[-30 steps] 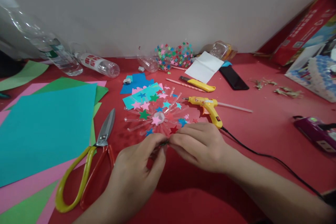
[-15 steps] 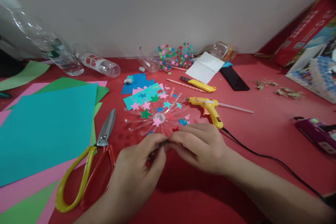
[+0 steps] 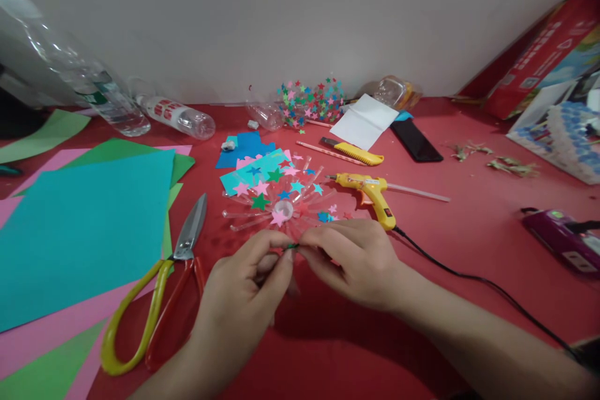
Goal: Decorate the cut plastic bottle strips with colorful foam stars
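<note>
Between the fingertips of my left hand (image 3: 246, 287) and my right hand (image 3: 359, 262) is a small dark green piece (image 3: 291, 247), pinched from both sides. Just beyond them lies a clear plastic bottle part cut into spread strips, with paper stars around its round neck (image 3: 283, 210). A yellow glue gun (image 3: 375, 190) rests to its right, with a clear stick in its back end. Large scissors (image 3: 187, 244) with one yellow and one red handle lie left of my left hand.
Coloured paper sheets (image 3: 89, 225) cover the left side. Bottles (image 3: 173, 114), a star-covered bottle piece (image 3: 312, 102), a yellow cutter (image 3: 359, 153) and a black phone (image 3: 417, 140) lie toward the wall. A black cord (image 3: 473, 277) crosses the right side beside a purple power strip (image 3: 560, 237).
My hands have shifted slightly, and the green piece shows more clearly between the fingertips. The left fingers have moved a little up and left.
</note>
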Demonstrator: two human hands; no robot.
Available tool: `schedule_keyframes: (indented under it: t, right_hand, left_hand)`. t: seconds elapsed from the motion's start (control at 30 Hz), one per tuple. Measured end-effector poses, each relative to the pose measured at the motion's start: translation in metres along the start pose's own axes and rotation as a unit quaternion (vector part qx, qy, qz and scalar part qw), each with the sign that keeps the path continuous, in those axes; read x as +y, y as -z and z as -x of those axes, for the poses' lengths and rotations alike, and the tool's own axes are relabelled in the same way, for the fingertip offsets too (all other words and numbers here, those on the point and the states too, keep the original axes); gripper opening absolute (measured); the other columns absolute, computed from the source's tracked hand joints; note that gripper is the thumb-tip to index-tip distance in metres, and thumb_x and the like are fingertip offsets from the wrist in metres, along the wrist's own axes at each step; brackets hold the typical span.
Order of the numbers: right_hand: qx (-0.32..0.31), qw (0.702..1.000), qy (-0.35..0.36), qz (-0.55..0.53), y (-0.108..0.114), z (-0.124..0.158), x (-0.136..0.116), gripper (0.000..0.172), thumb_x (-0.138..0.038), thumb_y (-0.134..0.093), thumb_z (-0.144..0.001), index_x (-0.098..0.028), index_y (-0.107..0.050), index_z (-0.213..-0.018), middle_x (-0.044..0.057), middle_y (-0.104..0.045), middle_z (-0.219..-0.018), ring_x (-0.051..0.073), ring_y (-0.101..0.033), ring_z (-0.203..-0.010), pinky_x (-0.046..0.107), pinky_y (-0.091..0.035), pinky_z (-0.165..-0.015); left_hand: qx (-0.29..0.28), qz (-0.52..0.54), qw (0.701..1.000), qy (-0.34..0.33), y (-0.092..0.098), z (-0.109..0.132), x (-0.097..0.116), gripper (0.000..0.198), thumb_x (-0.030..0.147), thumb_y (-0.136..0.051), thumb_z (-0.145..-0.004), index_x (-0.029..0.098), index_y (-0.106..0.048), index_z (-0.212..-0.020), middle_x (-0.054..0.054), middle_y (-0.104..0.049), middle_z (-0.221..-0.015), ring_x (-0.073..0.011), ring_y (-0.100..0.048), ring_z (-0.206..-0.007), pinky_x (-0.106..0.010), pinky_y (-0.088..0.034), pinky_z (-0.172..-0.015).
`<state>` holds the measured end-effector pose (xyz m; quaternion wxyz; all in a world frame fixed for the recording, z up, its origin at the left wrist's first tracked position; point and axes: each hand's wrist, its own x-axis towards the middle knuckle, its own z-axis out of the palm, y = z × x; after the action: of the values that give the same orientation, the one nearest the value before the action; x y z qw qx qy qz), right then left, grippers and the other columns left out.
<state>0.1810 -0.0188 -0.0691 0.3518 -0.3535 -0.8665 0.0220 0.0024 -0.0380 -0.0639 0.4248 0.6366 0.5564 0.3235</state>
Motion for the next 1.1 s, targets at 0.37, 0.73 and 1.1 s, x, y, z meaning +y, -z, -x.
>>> schedule_keyframes:
  t: [0.37, 0.73, 1.1]
  right_hand:
    - [0.017, 1.000, 0.010, 0.014, -0.002, -0.001, 0.002, 0.013, -0.017, -0.049, -0.093, -0.014, -0.061, -0.089, -0.001, -0.062, -0.061, 0.009, -0.052, -0.052, 0.021, -0.035, -0.051]
    - [0.009, 1.000, 0.008, 0.020, -0.003, 0.005, 0.003, 0.012, -0.018, -0.048, -0.093, -0.015, -0.060, -0.094, 0.000, -0.065, -0.064, 0.010, -0.055, -0.053, 0.022, -0.037, -0.052]
    - [0.013, 0.999, 0.020, 0.037, -0.007, 0.011, 0.006, 0.009, -0.015, -0.053, -0.091, -0.017, -0.059, -0.097, 0.003, -0.072, -0.080, 0.013, -0.065, -0.063, 0.023, -0.042, -0.057]
  left_hand:
    - [0.019, -0.002, 0.999, 0.033, 0.000, -0.002, 0.001, 0.013, 0.038, -0.050, -0.090, 0.025, -0.056, -0.092, 0.011, -0.057, -0.041, -0.0060, -0.040, -0.029, -0.014, -0.031, -0.034]
    - [0.009, 0.058, 0.997, 0.058, -0.002, -0.005, -0.001, 0.019, 0.042, -0.050, -0.090, 0.023, -0.055, -0.094, 0.009, -0.057, -0.041, -0.0055, -0.038, -0.028, -0.014, -0.026, -0.032]
    - [0.026, 0.072, 0.996, 0.043, -0.008, -0.009, -0.002, 0.018, 0.034, -0.050, -0.090, 0.020, -0.057, -0.081, 0.010, -0.046, -0.037, -0.0056, -0.036, -0.031, -0.015, -0.028, -0.036]
